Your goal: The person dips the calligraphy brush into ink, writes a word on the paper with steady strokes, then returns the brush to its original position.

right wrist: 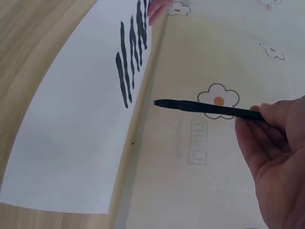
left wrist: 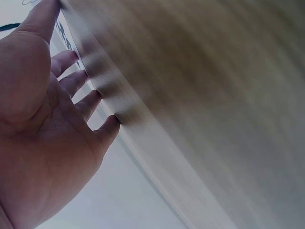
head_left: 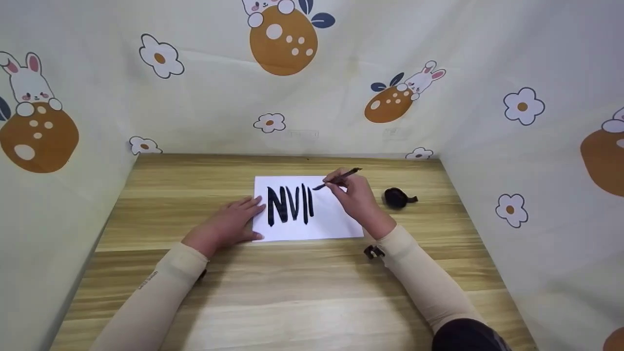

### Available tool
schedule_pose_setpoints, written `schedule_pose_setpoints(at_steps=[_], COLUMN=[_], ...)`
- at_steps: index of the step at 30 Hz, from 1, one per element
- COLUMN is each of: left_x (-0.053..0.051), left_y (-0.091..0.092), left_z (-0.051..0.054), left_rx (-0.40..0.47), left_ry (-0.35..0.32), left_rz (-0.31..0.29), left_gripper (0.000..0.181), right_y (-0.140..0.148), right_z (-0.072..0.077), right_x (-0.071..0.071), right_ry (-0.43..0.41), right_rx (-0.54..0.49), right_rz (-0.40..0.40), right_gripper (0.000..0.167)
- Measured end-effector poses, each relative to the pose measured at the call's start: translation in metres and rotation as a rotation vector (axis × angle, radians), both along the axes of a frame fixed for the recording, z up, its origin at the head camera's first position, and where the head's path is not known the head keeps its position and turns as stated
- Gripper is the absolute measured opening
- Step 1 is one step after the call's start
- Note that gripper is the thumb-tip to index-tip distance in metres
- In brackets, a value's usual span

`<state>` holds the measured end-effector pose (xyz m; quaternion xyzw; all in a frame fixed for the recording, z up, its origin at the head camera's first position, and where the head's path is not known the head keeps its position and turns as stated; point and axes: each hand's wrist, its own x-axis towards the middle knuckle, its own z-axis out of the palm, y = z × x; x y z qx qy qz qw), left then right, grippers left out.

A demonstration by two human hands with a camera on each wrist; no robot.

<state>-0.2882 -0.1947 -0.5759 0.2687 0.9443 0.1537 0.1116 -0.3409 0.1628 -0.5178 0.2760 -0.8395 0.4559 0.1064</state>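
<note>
A white sheet of paper (head_left: 336, 214) lies on the wooden table, with thick black strokes (head_left: 291, 204) like "NVII" on its left and middle part. My right hand (head_left: 355, 192) pinches a dark brush (head_left: 343, 176) between thumb and fingers. In the head view its tip appears just right of the last stroke; in the right wrist view the brush (right wrist: 209, 109) is raised off the sheet. My left hand (head_left: 231, 222) rests at the paper's left edge, fingers spread and fairly straight, fingertips on or beside it. The left wrist view shows its palm (left wrist: 52, 129).
To the right of the paper sits a small round black dish (head_left: 395, 198) with a short handle, its inside dark. The wooden table (head_left: 292, 302) is bounded at the back and both sides by cream cloth (head_left: 204, 97) printed with rabbits and flowers.
</note>
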Motion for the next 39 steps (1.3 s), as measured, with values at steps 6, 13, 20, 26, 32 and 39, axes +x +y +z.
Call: schedule_pose_setpoints(at_steps=[6, 13, 20, 26, 32, 39], left_x=[0.0, 0.0, 0.0, -0.001, 0.001, 0.0], left_y=[0.0, -0.001, 0.0, -0.001, -0.001, 0.0], left_z=[0.001, 0.001, -0.001, -0.004, 0.0, -0.001], left_rx=[0.001, 0.002, 0.004, 0.008, 0.04, 0.032], left_ry=[-0.008, -0.003, 0.01, 0.017, 0.018, 0.002], left_rz=[0.005, 0.004, 0.002, 0.004, -0.007, -0.006], left_gripper=[0.087, 0.087, 0.087, 0.087, 0.086, 0.086], right_y=[-0.002, -0.006, -0.007, -0.007, -0.005, -0.003], right_z=[-0.014, -0.023, -0.031, -0.033, -0.036, -0.037], right_x=[-0.016, -0.024, -0.028, -0.031, -0.033, -0.033], right_ry=[-0.08, -0.081, -0.087, -0.077, -0.073, -0.052], right_rx=[-0.061, -0.072, -0.062, -0.06, -0.045, -0.016], right_rz=[-0.036, -0.036, -0.038, -0.031, -0.017, -0.025], right_gripper=[0.009, 0.009, 0.01, 0.009, 0.009, 0.011])
